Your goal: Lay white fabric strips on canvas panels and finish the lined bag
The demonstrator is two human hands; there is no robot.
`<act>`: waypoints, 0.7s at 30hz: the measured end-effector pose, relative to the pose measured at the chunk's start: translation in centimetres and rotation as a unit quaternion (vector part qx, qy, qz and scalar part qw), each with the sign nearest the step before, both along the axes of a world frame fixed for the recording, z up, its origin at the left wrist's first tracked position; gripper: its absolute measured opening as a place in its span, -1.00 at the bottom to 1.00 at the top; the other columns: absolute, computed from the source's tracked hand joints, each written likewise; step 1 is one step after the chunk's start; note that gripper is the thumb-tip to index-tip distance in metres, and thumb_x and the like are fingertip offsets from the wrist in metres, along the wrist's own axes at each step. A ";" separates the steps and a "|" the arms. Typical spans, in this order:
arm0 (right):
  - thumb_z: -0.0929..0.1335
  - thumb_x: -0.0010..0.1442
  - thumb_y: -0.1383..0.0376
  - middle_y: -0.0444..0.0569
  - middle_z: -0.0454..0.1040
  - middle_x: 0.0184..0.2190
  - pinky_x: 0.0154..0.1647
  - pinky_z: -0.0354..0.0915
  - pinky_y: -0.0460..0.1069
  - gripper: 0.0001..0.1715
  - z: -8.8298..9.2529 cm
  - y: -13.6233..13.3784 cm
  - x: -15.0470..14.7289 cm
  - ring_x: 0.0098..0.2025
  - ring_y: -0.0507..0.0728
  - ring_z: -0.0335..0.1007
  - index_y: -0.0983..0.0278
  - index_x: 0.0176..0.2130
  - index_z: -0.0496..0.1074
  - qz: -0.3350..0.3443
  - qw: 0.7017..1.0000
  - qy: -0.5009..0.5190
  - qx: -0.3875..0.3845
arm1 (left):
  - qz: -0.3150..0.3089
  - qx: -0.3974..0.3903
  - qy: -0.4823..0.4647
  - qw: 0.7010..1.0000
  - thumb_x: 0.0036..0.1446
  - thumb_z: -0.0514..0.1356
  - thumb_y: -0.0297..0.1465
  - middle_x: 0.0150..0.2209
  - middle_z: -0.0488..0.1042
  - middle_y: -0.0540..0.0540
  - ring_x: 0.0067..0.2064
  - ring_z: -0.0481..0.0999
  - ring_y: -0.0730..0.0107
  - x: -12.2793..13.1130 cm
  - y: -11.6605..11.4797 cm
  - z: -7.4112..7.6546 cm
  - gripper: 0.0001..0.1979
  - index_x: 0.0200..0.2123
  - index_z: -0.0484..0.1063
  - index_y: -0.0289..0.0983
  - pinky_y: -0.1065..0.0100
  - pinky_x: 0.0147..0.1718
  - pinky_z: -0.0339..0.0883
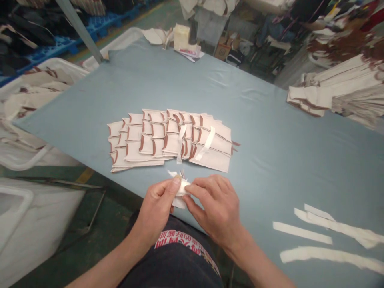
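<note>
My left hand (162, 196) is closed on a small folded piece of cream fabric strip (183, 188), thumb on top. The fingers of my right hand (214, 202) pinch the same strip from the other side. A pointed metal tip (182, 174), perhaps of small snips, shows just beyond my left thumb; the rest of it is hidden. Just past my hands lie overlapping rows of cream fabric pieces (138, 154) with brown edges. Two pale strips (206, 144) rest across these pieces.
More cream strips (303, 233) lie on the blue-grey table (255, 168) at the right. Stacked fabric pieces (310, 98) sit at the far right edge. White tubs (63, 64) of fabric stand left of the table. A metal post (79, 30) rises at its far left corner.
</note>
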State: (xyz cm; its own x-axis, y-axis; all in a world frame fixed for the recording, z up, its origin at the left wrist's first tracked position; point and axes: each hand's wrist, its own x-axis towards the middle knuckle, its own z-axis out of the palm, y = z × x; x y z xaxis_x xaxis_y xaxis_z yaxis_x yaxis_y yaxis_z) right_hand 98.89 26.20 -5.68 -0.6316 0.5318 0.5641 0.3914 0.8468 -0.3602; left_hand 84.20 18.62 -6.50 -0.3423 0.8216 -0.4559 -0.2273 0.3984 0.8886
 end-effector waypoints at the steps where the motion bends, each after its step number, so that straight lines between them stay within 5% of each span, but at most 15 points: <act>1: 0.40 0.43 0.33 -0.05 0.63 -0.33 -0.22 0.30 0.10 -0.94 0.0 -0.1 0.0 -0.31 0.17 0.42 0.18 -0.17 0.44 0.003 1.000 0.005 -0.006 | -0.002 -0.001 0.000 1.000 0.20 0.22 0.22 -0.61 0.22 0.08 -0.54 0.18 0.48 -0.1 -0.2 0.0 -0.33 -0.57 0.35 -0.26 0.44 -0.57 0.11; 7: 0.37 0.43 0.40 -0.05 0.60 -0.35 -0.23 0.32 0.08 -0.88 -0.2 -0.8 0.3 -0.32 0.15 0.43 0.19 -0.19 0.46 0.005 0.998 0.035 -0.042 | -0.073 0.021 -0.037 0.996 0.38 -0.11 0.24 -0.51 0.45 -0.08 -0.42 0.40 0.34 -0.6 -1.6 0.0 -0.22 -0.47 0.48 -0.30 0.39 -0.48 0.26; 15: 0.37 0.39 0.44 -0.04 0.61 -0.33 -0.21 0.31 0.07 -0.86 -0.7 -1.8 1.1 -0.30 0.15 0.47 0.20 -0.21 0.44 -0.016 0.994 0.073 -0.083 | -0.138 0.047 -0.009 0.989 0.21 0.26 -0.21 -0.46 0.45 0.01 -0.45 0.26 0.45 -0.3 -1.8 2.0 -0.73 -0.33 0.58 -0.32 0.43 -0.45 0.21; 21: 0.33 0.42 0.40 -0.05 0.59 -0.34 -0.22 0.30 0.07 -0.84 -1.3 -2.4 1.7 -0.29 0.16 0.48 0.19 -0.23 0.43 -0.030 0.987 0.082 -0.134 | -0.142 0.036 0.018 0.989 0.12 0.21 -0.29 -0.48 0.46 0.01 -0.49 0.22 0.49 0.5 -1.4 2.4 -0.73 -0.33 0.64 -0.34 0.45 -0.48 0.17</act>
State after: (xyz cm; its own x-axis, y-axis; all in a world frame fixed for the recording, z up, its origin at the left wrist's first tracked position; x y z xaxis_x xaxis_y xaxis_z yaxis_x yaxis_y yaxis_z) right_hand 100.58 23.83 -6.96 -0.5067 0.7093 0.4901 0.3552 0.6897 -0.6310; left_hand 84.66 17.18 -4.07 -0.1083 0.9172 -0.3835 -0.0825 0.3761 0.9229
